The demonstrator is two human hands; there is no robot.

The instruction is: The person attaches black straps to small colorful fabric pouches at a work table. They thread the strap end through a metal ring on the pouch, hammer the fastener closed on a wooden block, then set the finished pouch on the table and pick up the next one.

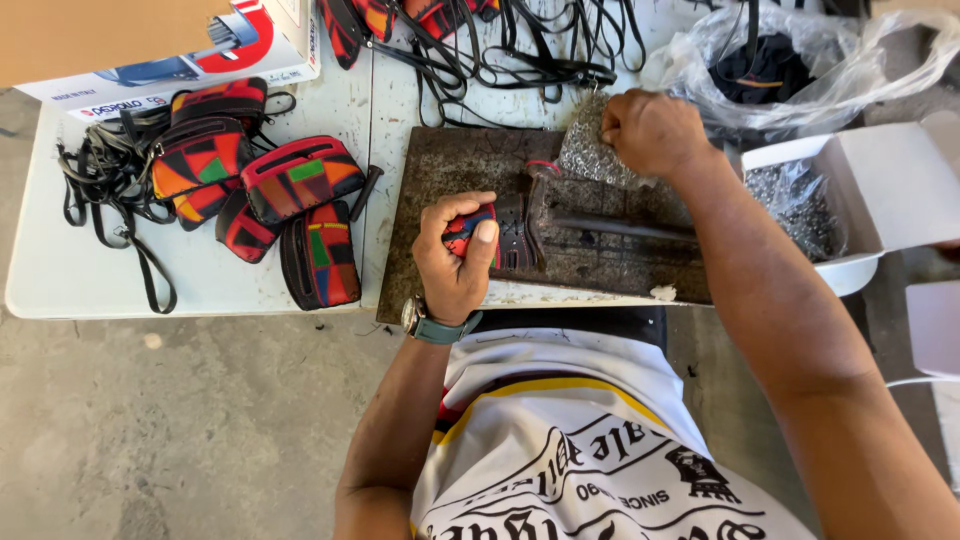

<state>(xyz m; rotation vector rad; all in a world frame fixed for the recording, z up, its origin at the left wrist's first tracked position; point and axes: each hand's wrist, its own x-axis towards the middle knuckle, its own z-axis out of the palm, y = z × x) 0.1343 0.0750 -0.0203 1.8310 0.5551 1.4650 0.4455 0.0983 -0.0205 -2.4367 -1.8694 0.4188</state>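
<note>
Left hand [455, 255]: grip closed round a small multicoloured pouch [468, 230], pressed on the rusty metal plate [450, 165] at the counter's [60, 270] near edge. Right hand [650, 130]: fist closed, fingers buried in a bag of small metal rivets [590, 150]; contents of grip not discernible. Finished pouches [300, 180] lie far left.

Bare grey concrete floor [180, 430], stained and pitted, a few small bits of debris near the worktop edge. Worktop [60, 270] is a white folding table, centre seam running front to back, surface scuffed and grimy. Rusty dark metal plate [450, 160] lies flat on it, front edge at the table edge. Light is bright, even, soft shadows, probably daylight. No walls or windows in view.
</note>
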